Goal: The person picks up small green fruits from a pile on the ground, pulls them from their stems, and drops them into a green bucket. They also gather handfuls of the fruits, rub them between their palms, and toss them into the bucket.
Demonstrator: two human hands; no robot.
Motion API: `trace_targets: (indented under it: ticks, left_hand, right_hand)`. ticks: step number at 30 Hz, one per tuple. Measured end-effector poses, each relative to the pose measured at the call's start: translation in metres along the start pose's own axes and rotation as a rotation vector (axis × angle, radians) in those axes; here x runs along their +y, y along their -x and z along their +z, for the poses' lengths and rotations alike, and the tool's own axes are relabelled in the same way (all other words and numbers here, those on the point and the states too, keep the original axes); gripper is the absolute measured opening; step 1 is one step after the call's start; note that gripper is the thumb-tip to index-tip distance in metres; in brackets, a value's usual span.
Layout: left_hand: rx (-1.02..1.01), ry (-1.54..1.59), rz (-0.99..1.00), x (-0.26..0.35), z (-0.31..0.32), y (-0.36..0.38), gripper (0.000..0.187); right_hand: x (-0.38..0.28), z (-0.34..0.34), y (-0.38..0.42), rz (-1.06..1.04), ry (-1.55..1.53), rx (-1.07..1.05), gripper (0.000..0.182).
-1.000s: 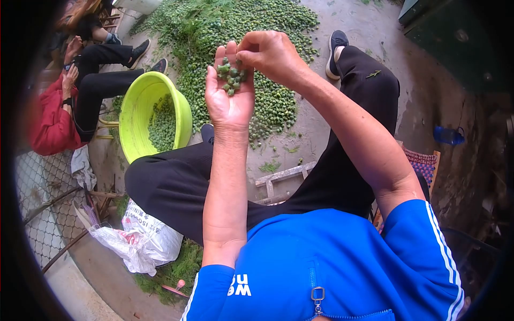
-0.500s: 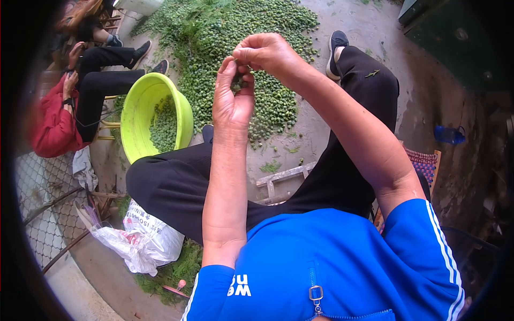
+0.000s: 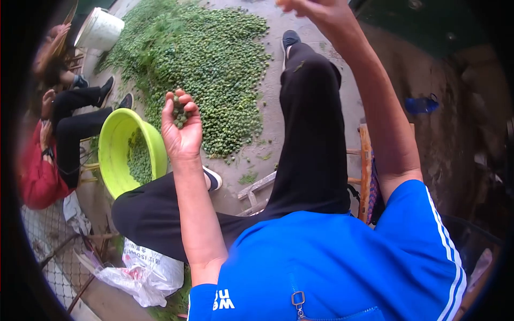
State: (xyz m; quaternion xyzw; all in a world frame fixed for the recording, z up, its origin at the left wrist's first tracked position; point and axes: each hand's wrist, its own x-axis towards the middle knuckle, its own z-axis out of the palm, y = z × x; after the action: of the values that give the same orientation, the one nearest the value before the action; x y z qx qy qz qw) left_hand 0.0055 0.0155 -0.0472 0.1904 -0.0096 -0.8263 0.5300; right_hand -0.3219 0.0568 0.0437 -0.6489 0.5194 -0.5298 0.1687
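My left hand [image 3: 184, 136] is palm up, its fingers curled round several small green fruits [image 3: 179, 111]. It is above the near left edge of a large pile of the same fruits [image 3: 225, 69] on the ground. To its left, a tilted lime-green basin [image 3: 159, 155] is partly filled with green fruits. My right hand [image 3: 316, 7] is far up at the top edge of the view, away from the pile's right side. Its fingers are blurred and partly cut off, so their grip does not show.
Feathery green sprigs [image 3: 155, 45] lie across the pile. A white bucket [image 3: 101, 31] stands beyond it, near two seated people at the left. A printed white sack [image 3: 152, 273] lies below my left knee. A wooden-framed seat [image 3: 365, 171] and a blue plastic container [image 3: 421, 104] are at right.
My hands, together half a second ago, are now apart. The right has swung up and right; the left sits lower and further left, still holding green fruits. The whole view has shifted.
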Motion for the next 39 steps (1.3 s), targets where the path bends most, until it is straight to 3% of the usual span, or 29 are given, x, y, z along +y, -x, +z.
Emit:
trace_targets:
  ticks: [3,4,6,10,12,14,16,18,22,24,26,28,31,34,35,38,39]
  left_hand:
    - [0.038,-0.036,0.03,-0.002,-0.004,0.0,0.024]
    - [0.039,-0.037,0.03,-0.001,-0.004,0.001,0.024]
    - [0.045,-0.029,0.01,-0.003,-0.003,0.004,0.018]
    - [0.029,-0.032,-0.005,-0.003,-0.006,0.005,0.018]
    - [0.035,-0.041,0.005,-0.002,-0.007,0.007,0.018]
    - [0.007,-0.066,0.017,0.0,-0.01,0.007,0.018]
    - [-0.032,-0.033,-0.003,0.001,-0.01,0.009,0.02]
    - [-0.114,0.006,-0.027,0.003,-0.015,0.009,0.026]
    - [-0.095,0.073,0.004,0.003,-0.011,0.011,0.034]
    - [-0.113,0.076,0.023,0.0,-0.005,0.013,0.038]
    - [-0.143,0.084,0.031,0.0,-0.006,0.013,0.04]
    - [-0.169,0.088,0.045,0.002,-0.006,0.015,0.042]
    - [-0.188,0.108,0.036,0.006,-0.009,0.018,0.045]
    - [-0.143,0.134,0.028,0.019,-0.025,0.016,0.046]
    - [-0.116,0.125,0.019,0.029,-0.037,0.013,0.047]
    - [0.283,0.146,0.101,0.072,-0.064,0.002,0.049]
    - [0.332,0.168,0.157,0.094,-0.079,-0.005,0.049]
  right_hand:
    - [-0.004,-0.006,0.043,0.348,-0.038,-0.228,0.021]
    - [-0.003,-0.004,0.051,0.361,0.016,-0.295,0.023]
    - [-0.005,0.0,0.059,0.158,0.233,-0.332,0.02]
    - [-0.011,0.004,0.057,0.18,0.413,-0.314,0.016]
    - [0.002,-0.005,0.052,0.126,0.471,-0.254,0.013]
    - [0.023,-0.031,0.046,0.027,0.625,-0.047,0.014]
    - [0.008,-0.052,0.037,0.236,1.178,-0.047,0.03]
    - [0.012,-0.061,0.037,0.03,1.249,0.149,0.036]
    - [-0.027,-0.03,0.02,-0.007,1.005,0.05,0.044]
    - [-0.038,0.0,0.011,-0.011,0.845,-0.187,0.036]
    - [-0.01,0.037,0.003,-0.118,0.399,-0.189,0.012]
    - [-0.034,0.075,-0.002,0.039,0.219,-0.412,0.013]
    - [-0.034,0.121,-0.012,-0.106,0.18,-0.534,0.016]
    - [-0.013,0.152,-0.017,0.041,0.041,-0.598,0.02]
    - [0.0,0.157,-0.015,0.043,0.037,-0.603,0.02]
    - [0.034,0.163,-0.009,0.095,0.046,-0.591,0.019]
    - [0.04,0.163,-0.007,0.029,0.135,-0.582,0.02]
